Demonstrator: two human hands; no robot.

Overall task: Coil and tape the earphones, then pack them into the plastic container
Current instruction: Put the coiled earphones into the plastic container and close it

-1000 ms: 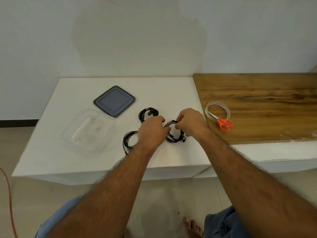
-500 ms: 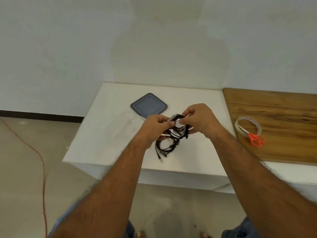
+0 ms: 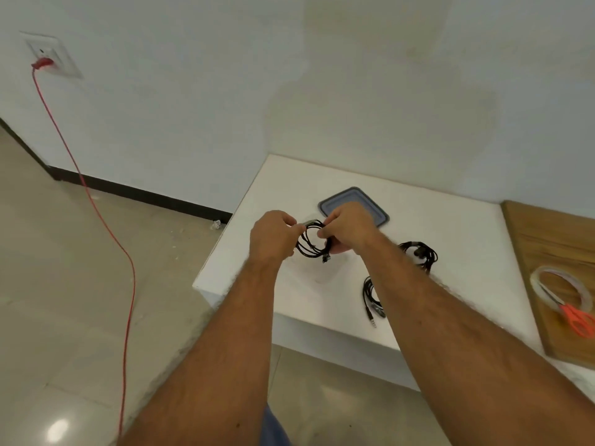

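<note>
Head view: 1 coil of black earphones is held in the air by both hands, above the white table and just in front of the grey lid. The plastic container is only faintly visible on the table beneath the held coil; nothing can be seen inside it, so packing is judged not yet begun. 2 further earphone bundles lie on the table to the right of the lid: a second coil beside the right forearm, and a third coil nearer the table's front edge, with its plug pointing toward that edge. All 3 sets appear coiled; whether tape has been applied to each cannot be told, although a pale band is visible at the top of the held coil. The tape roll and the orange-handled scissors rest on the wooden board, well to the right of the lid. The left hand has its fingers curled and pinches the upper left of the loop at the pale band. The right hand has its fingers curled round the right side of the loop, with the thumb pressed on the cable. The loop hangs between the 2 hands, and its plug end dangles below the fingers. Remaining work is judged to be any outstanding taping, placing all 3 coils in the container, and probably fitting the lid.
</note>
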